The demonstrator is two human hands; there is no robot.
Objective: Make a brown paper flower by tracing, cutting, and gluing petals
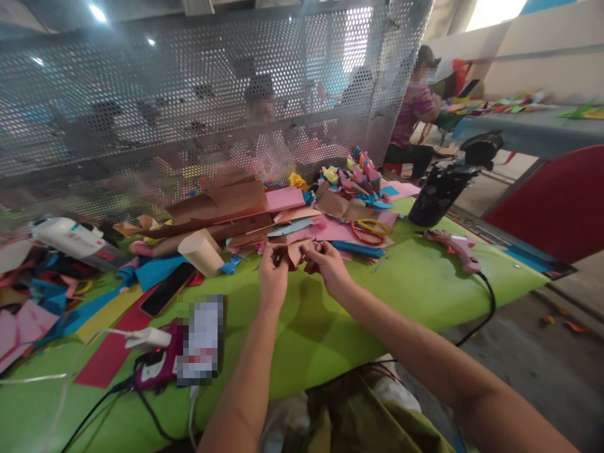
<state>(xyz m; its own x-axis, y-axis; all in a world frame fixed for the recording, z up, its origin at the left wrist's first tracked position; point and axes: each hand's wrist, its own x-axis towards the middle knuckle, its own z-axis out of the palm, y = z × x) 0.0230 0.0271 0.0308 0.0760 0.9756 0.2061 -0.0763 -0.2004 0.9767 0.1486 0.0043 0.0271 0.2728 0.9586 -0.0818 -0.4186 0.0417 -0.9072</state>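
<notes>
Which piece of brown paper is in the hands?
The small piece pinched between the left hand and right hand; the larger brown sheets lie farther back, touched by neither.

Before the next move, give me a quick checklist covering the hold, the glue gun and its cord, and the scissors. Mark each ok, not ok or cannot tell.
1. Brown paper piece held by left hand and right hand: ok.
2. Glue gun laid down, apart from the hands: ok.
3. Glue gun hot: cannot tell.
4. Cord kept wholly on the green table: not ok, it drops over the edge.
5. Red scissors handle out of the hands: ok, lying among papers.
</notes>
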